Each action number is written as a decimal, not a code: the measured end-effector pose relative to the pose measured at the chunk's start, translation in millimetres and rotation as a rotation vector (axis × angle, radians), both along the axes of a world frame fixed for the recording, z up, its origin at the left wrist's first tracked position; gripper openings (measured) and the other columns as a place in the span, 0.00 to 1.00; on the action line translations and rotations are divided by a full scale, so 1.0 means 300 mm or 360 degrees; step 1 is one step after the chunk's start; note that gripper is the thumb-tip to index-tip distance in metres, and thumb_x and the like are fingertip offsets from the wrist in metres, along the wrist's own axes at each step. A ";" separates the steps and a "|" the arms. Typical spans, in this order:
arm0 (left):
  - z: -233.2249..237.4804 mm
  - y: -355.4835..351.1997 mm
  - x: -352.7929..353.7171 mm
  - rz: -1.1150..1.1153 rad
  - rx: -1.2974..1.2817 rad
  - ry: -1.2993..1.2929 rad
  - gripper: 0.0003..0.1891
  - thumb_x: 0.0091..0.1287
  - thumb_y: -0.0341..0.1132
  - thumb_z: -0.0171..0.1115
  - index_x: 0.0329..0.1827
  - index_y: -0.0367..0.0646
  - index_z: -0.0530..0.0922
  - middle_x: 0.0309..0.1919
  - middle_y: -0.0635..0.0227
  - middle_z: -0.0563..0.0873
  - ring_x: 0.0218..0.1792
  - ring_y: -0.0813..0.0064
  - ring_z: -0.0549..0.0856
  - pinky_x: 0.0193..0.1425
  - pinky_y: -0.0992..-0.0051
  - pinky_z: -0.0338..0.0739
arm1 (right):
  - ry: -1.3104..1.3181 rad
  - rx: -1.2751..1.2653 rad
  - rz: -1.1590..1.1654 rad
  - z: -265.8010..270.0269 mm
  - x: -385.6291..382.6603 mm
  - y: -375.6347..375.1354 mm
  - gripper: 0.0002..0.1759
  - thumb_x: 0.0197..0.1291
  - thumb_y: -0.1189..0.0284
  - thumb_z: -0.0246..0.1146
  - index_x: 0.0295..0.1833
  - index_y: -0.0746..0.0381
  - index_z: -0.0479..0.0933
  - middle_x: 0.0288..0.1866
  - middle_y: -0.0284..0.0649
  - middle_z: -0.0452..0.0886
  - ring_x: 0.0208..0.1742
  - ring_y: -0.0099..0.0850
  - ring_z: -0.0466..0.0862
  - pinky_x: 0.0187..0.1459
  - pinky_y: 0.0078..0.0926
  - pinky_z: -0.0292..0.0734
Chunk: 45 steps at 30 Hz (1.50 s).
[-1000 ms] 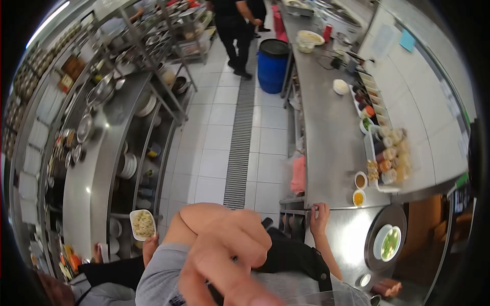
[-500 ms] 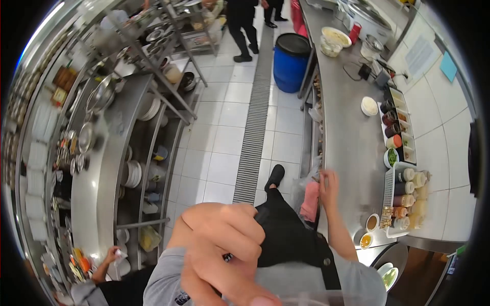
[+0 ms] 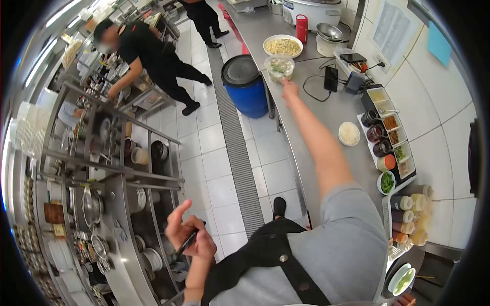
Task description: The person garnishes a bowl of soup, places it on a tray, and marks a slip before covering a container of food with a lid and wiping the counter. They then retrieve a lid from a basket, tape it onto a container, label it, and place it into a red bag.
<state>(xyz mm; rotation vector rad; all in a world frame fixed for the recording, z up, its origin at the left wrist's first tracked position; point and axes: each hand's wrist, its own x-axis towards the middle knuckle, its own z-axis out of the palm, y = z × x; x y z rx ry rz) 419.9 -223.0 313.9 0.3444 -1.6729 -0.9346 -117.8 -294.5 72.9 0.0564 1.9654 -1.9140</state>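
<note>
My left hand (image 3: 193, 234) is raised in front of my apron, fingers curled around a slim black pen-like object (image 3: 188, 243), its index finger pointing up. My right arm stretches along the steel counter (image 3: 319, 109). At its end, my right hand (image 3: 290, 94) is at the near side of a clear plastic tub (image 3: 279, 69) with pale and green food inside; the fingertips meet the tub, and part of the grip is hidden. Just behind the tub is a white bowl (image 3: 283, 46) of yellowish food. A smaller white bowl (image 3: 349, 133) stands nearer on the counter.
A blue barrel (image 3: 245, 89) stands beside the counter. Sauce jars, a condiment tray (image 3: 390, 122) and a bottle basket (image 3: 389, 211) line the wall. Cables and a phone (image 3: 331, 79) lie on the counter. A co-worker (image 3: 148, 56) leans over the left shelves (image 3: 115, 168); another person stands farther back.
My right hand has gone from the counter's front edge, near a pink cloth, forward to the plastic tub. My left hand has moved lower and away from the camera. A co-worker has come into view.
</note>
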 end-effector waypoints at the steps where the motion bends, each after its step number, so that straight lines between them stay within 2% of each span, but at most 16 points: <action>1: -0.056 -0.031 0.003 0.0085 0.0175 -0.0157 0.29 0.71 0.40 0.69 0.69 0.35 0.70 0.63 0.52 0.81 0.21 0.89 0.67 0.24 0.84 0.62 | -0.0282 -0.0129 -0.0210 -0.018 -0.075 -0.070 0.25 0.67 0.56 0.70 0.58 0.64 0.78 0.56 0.46 0.80 0.47 0.38 0.82 0.47 0.42 0.82; 3: -0.166 -0.068 0.038 0.0223 0.0603 -0.0417 0.22 0.70 0.28 0.63 0.66 0.34 0.73 0.58 0.54 0.84 0.25 0.89 0.70 0.27 0.85 0.63 | -0.0597 -0.0266 -0.0431 -0.030 -0.155 -0.158 0.27 0.67 0.56 0.71 0.61 0.64 0.77 0.55 0.46 0.81 0.45 0.38 0.81 0.47 0.44 0.83; 4: -0.181 -0.083 0.056 0.0220 0.0799 -0.0532 0.22 0.70 0.20 0.62 0.67 0.35 0.74 0.59 0.55 0.84 0.43 0.85 0.82 0.36 0.87 0.71 | -0.0629 -0.0272 -0.0448 -0.033 -0.186 -0.176 0.26 0.66 0.58 0.72 0.61 0.64 0.76 0.54 0.46 0.81 0.45 0.40 0.81 0.47 0.46 0.83; 8: -0.342 -0.173 0.115 0.0271 0.0948 -0.0828 0.21 0.69 0.22 0.65 0.66 0.36 0.76 0.57 0.59 0.86 0.39 0.89 0.80 0.35 0.87 0.71 | -0.0747 -0.0366 -0.0491 -0.079 -0.246 -0.224 0.22 0.69 0.64 0.69 0.61 0.65 0.76 0.51 0.50 0.81 0.42 0.41 0.83 0.43 0.45 0.87; 11: -0.330 -0.206 0.049 0.0244 0.1038 -0.0969 0.20 0.69 0.23 0.66 0.65 0.37 0.77 0.54 0.62 0.87 0.39 0.89 0.80 0.36 0.87 0.70 | -0.0629 -0.0400 -0.0629 -0.133 -0.277 -0.238 0.19 0.65 0.69 0.70 0.56 0.68 0.76 0.44 0.52 0.84 0.31 0.41 0.86 0.27 0.39 0.86; 13: -0.332 -0.250 -0.040 0.0094 0.1055 -0.1041 0.19 0.69 0.24 0.65 0.64 0.39 0.77 0.53 0.65 0.88 0.42 0.89 0.81 0.37 0.86 0.69 | -0.0639 -0.0465 -0.0664 -0.122 -0.231 -0.183 0.19 0.67 0.71 0.67 0.56 0.72 0.75 0.43 0.53 0.83 0.29 0.42 0.86 0.26 0.41 0.88; 14: -0.359 -0.273 -0.087 -0.0035 0.1026 -0.0979 0.19 0.69 0.25 0.66 0.64 0.40 0.78 0.52 0.67 0.89 0.36 0.93 0.78 0.30 0.88 0.63 | -0.0635 -0.0452 -0.0635 -0.117 -0.201 -0.141 0.19 0.68 0.71 0.66 0.57 0.72 0.74 0.44 0.54 0.83 0.30 0.42 0.87 0.27 0.41 0.88; 23: -0.485 -0.367 -0.521 -0.1307 0.0673 -0.1295 0.18 0.72 0.28 0.66 0.63 0.38 0.78 0.48 0.69 0.88 0.42 0.87 0.82 0.37 0.86 0.71 | -0.0614 -0.0655 -0.0622 -0.137 0.321 0.460 0.14 0.70 0.71 0.63 0.51 0.72 0.72 0.39 0.49 0.80 0.30 0.39 0.84 0.36 0.42 0.90; 25: -0.598 -0.369 -0.605 -0.1534 0.0572 -0.1438 0.18 0.71 0.29 0.67 0.63 0.38 0.79 0.46 0.70 0.89 0.43 0.87 0.82 0.39 0.86 0.71 | -0.0558 -0.0574 -0.0709 -0.140 0.480 0.631 0.13 0.69 0.73 0.62 0.49 0.72 0.71 0.38 0.49 0.80 0.32 0.40 0.86 0.37 0.43 0.91; 27: -0.631 -0.293 -0.699 -0.1609 0.0227 -0.1665 0.19 0.72 0.33 0.67 0.62 0.37 0.80 0.43 0.67 0.90 0.40 0.88 0.82 0.40 0.85 0.71 | -0.0561 -0.0612 -0.0817 -0.095 0.653 0.802 0.12 0.68 0.74 0.62 0.48 0.72 0.71 0.37 0.48 0.80 0.33 0.40 0.87 0.37 0.43 0.91; 29: -0.770 -0.207 -0.790 -0.1875 -0.0048 -0.1550 0.25 0.73 0.36 0.67 0.69 0.36 0.74 0.38 0.64 0.91 0.29 0.90 0.78 0.31 0.84 0.68 | -0.0531 -0.0599 -0.0911 -0.067 0.791 0.941 0.11 0.68 0.75 0.62 0.47 0.72 0.71 0.36 0.48 0.80 0.34 0.40 0.88 0.37 0.42 0.91; 34: -0.787 0.207 -0.888 -0.2225 0.0625 -0.1749 0.34 0.74 0.36 0.64 0.78 0.37 0.59 0.35 0.63 0.91 0.15 0.90 0.67 0.18 0.83 0.58 | -0.0449 -0.0425 -0.1089 -0.024 1.076 1.233 0.10 0.68 0.74 0.64 0.43 0.71 0.73 0.34 0.46 0.80 0.33 0.38 0.89 0.34 0.33 0.91; 37: -0.788 0.392 -0.887 -0.2270 0.0746 -0.1838 0.32 0.74 0.32 0.63 0.79 0.39 0.59 0.32 0.61 0.91 0.14 0.89 0.67 0.17 0.82 0.57 | -0.0378 -0.0052 -0.0933 0.017 1.172 1.417 0.15 0.66 0.70 0.69 0.44 0.71 0.75 0.33 0.46 0.81 0.32 0.42 0.89 0.36 0.41 0.90; 40: -0.830 0.522 -0.866 -0.2277 0.0746 -0.1804 0.32 0.73 0.30 0.63 0.78 0.40 0.61 0.31 0.61 0.91 0.14 0.89 0.67 0.17 0.82 0.56 | 0.0058 0.1069 -0.0846 0.100 1.173 1.670 0.24 0.60 0.66 0.74 0.54 0.70 0.76 0.47 0.51 0.82 0.48 0.47 0.87 0.48 0.51 0.85; 42: -0.818 0.595 -0.848 -0.2282 0.0759 -0.1785 0.32 0.73 0.28 0.63 0.78 0.41 0.62 0.30 0.61 0.90 0.14 0.89 0.68 0.17 0.82 0.56 | 0.0736 0.1514 -0.1468 0.156 1.140 1.835 0.34 0.54 0.62 0.78 0.63 0.65 0.74 0.68 0.56 0.72 0.69 0.54 0.73 0.64 0.59 0.71; 45: -0.785 0.686 -0.849 -0.2333 0.0704 -0.1831 0.31 0.72 0.28 0.64 0.78 0.42 0.64 0.30 0.64 0.90 0.13 0.89 0.67 0.17 0.83 0.56 | 0.0631 0.2105 -0.1675 0.359 1.060 2.018 0.44 0.47 0.56 0.81 0.69 0.56 0.74 0.83 0.54 0.53 0.82 0.58 0.52 0.74 0.67 0.55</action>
